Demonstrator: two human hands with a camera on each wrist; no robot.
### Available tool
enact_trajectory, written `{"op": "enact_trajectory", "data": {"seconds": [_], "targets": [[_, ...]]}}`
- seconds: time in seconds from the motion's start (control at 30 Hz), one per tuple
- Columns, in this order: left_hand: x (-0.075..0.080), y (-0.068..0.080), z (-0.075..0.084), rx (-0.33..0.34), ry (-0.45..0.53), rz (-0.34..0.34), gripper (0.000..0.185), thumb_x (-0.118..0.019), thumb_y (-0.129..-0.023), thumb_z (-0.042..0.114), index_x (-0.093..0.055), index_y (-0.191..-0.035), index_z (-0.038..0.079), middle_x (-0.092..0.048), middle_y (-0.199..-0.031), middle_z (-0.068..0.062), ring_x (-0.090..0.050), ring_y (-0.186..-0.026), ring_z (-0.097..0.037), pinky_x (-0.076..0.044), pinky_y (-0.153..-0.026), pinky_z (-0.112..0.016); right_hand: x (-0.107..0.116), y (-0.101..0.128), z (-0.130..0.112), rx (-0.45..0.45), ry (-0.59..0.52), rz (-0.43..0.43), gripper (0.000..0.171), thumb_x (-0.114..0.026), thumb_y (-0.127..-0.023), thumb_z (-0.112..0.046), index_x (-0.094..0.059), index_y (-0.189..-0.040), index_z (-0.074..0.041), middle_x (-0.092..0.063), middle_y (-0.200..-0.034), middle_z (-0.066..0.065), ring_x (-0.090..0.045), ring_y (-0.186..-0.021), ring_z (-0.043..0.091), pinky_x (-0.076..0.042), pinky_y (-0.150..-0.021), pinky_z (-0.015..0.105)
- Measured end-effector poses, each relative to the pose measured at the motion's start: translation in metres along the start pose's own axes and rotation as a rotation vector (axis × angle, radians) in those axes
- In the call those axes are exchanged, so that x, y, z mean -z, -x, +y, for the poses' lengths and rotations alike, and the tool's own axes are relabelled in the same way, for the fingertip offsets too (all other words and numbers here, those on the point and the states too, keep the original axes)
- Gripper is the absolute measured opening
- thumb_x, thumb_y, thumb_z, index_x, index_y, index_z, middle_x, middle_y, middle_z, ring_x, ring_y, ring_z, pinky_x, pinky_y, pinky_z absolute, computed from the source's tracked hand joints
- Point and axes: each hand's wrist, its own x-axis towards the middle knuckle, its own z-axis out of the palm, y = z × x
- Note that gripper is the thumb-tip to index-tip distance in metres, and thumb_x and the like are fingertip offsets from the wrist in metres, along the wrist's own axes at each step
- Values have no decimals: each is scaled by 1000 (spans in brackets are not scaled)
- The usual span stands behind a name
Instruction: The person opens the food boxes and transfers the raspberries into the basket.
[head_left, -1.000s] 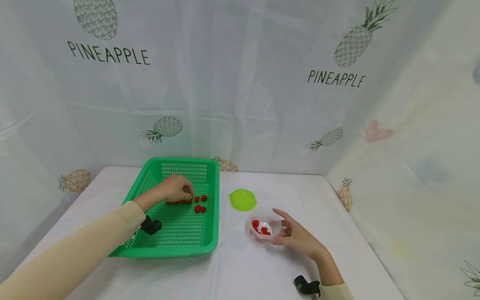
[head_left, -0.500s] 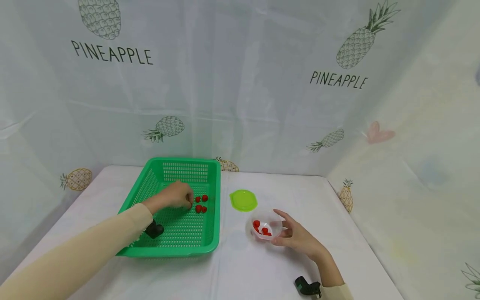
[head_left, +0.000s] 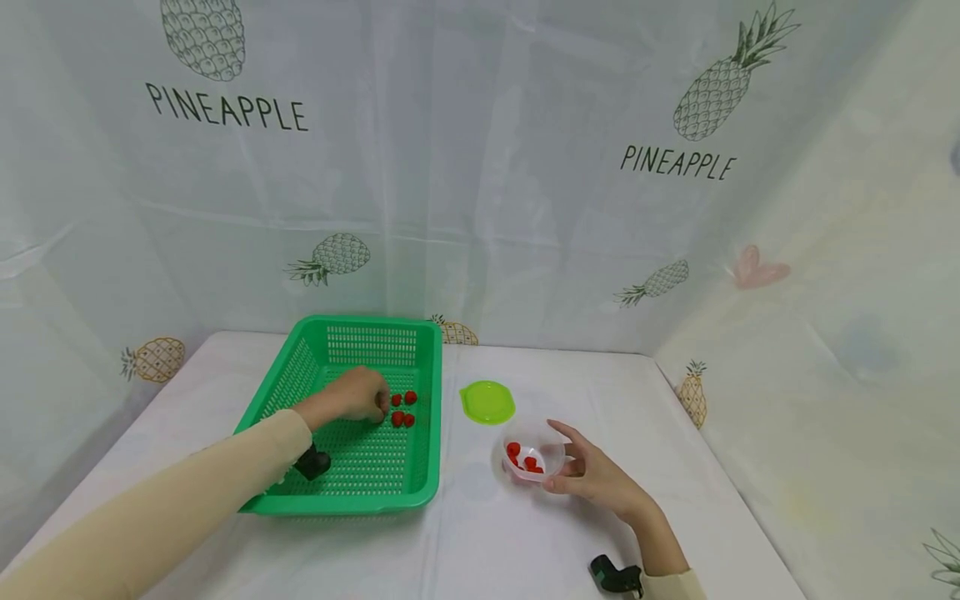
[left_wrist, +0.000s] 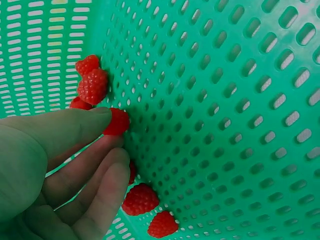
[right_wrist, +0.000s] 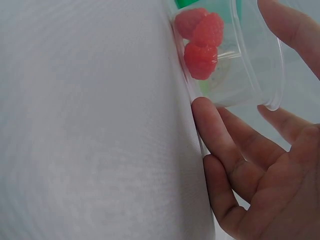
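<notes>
- Background: pale curtain (head_left: 480, 192), printed with pineapples and lettering; below, white-covered table (head_left: 480, 550).
- Left side of table: green rectangular basket (head_left: 352, 503), slotted walls, perforated floor.
- Inside basket: left hand (head_left: 360, 395), thumb and fingertips nearly together, pinching one raspberry (left_wrist: 118, 122); remaining fingers bent.
- Condition of pinched raspberry: bright red, rounded outline, partly covered by thumb tip. Contact with basket: cannot tell.
- Loose raspberries (left_wrist: 93, 86) in basket: strong red, surface beaded with small bumps, slight gloss; blunt, tapered forms. In left wrist view, three clustered beyond the thumb, two on the opposite side of the hand, plus a red edge of another behind a fingertip.
- Right of basket: translucent round cup (head_left: 546, 457), upright on table.
- Cup contents: several berries (right_wrist: 201, 62), softer red through the plastic, bumps visible, pressed close together at the bottom.
- Right hand (head_left: 596, 482): fingers and thumb parted to cup width, curved around the right side of the cup, holding it.
- Beyond cup: lime-green lid (head_left: 487, 402), round, tabbed, flat on table.
</notes>
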Motion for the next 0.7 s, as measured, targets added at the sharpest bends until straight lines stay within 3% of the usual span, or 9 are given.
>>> {"op": "enact_trajectory", "data": {"seconds": [0.33, 0.47, 0.6, 0.7], "targets": [[-4, -1, -1, 10, 5, -2, 8, -79, -91, 3, -78, -87, 10, -71, -85, 2, -62, -77, -16, -58, -71, -38, 0, 1, 0, 4, 1, -2, 100, -89, -87, -23, -29, -168, -23, -48, -149, 27, -63, -94, 23, -52, -74, 28], [0, -2, -1, -3, 13, 9, 4, -78, -92, 5, -78, -90, 8, -72, -88, 1, -64, -80, -17, -59, -78, -43, 0, 1, 0, 7, 0, -4, 101, -89, -87, -22, -29, -168, -22, -47, -150, 28, -63, -95, 23, -52, -75, 28], [8, -5, 0, -33, 37, 34, 3, -77, -94, 6, -79, -95, 5, -74, -90, -1, -65, -80, -17, -57, -71, -37, 0, 2, -1, 11, 5, -2, 102, -89, -87, -22, -28, -168, -21, -46, -151, 29, -64, -96, 23, -52, -75, 28], [16, -8, 3, -68, 44, 75, 5, -76, -95, 8, -80, -97, 6, -75, -91, -1, -66, -82, -17, -58, -73, -36, 1, 1, -1, 9, 8, -3, 102, -89, -87, -23, -29, -168, -21, -46, -151, 29, -65, -96, 23, -52, -75, 28]]}}
